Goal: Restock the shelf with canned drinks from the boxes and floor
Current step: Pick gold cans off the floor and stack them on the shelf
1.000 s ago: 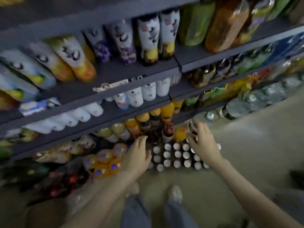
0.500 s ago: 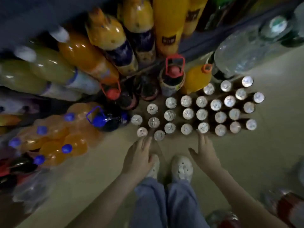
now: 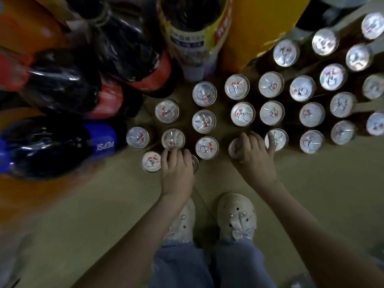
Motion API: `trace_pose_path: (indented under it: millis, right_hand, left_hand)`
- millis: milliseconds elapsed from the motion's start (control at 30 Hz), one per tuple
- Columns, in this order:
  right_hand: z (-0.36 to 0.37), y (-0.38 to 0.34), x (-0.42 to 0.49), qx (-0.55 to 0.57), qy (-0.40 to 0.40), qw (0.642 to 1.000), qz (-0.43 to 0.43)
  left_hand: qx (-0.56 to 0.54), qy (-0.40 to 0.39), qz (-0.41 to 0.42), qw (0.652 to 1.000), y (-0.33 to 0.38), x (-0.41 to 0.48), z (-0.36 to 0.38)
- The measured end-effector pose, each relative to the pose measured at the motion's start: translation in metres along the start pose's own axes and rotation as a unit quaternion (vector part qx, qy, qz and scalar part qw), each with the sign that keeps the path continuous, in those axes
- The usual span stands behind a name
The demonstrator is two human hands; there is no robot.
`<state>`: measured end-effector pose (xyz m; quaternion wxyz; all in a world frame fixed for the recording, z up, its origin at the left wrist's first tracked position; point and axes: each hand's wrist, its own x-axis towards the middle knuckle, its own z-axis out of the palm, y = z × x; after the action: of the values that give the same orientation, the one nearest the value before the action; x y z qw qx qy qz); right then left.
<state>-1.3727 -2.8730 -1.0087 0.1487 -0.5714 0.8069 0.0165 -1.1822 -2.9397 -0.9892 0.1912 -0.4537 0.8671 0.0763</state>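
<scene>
- Crouching closer than a moment ago, I look straight down on the cans standing on the floor.
- My left hand, no longer short of them, curls over a nearly hidden front can; whether it grips, I cannot tell.
- My right hand lies spread across two can tops.
- Lifting cans for the shelf looks about to begin.

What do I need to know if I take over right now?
Left hand: on top of a half-hidden silver-topped round metal drink can, front row; grip unclear.
Right hand: covering another can, one finger touching its neighbour; grip unclear.
The cans stand in rows on the tan floor beside big dark plastic bottles.
Done: no can looks lifted. Left: carry cans to the shelf.
</scene>
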Motion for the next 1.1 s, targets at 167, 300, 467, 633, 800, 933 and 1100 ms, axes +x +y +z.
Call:
trace_pose_path:
  millis: [167,300,467,633,800,933,1100]
  right_hand:
    - [-0.033,-0.009,-0.025,0.154,-0.023,0.987,0.032]
    - [-0.105,-0.024,-0.054,0.315,-0.031,0.937,0.148]
    - [-0.23,-0.038,-0.089,0.369,-0.024,0.906,0.205]
    - [-0.391,-0.044,-0.122,0.419,0.006,0.887,0.196]
    - [-0.57,-0.049,-0.132,0.508,0.066,0.847,0.144]
    - [-0.7,-0.057,-0.137,0.539,0.104,0.832,0.078]
    - [-0.818,-0.072,-0.136,0.639,0.131,0.758,-0.001]
  left_hand:
    - [-0.024,0.018,0.015,0.999,-0.005,-0.005,-0.008]
    - [-0.148,-0.028,-0.008,0.989,-0.011,-0.029,-0.055]
    - [-0.356,-0.099,-0.088,0.925,-0.013,-0.082,-0.2]
    - [-0.471,-0.103,-0.062,0.874,-0.024,-0.13,-0.371]
    - [-0.61,-0.101,0.005,0.786,-0.037,-0.154,-0.548]
    - [-0.7,-0.042,0.056,0.711,-0.044,-0.17,-0.681]
    - [-0.802,0.053,0.039,0.593,-0.041,-0.184,-0.808]
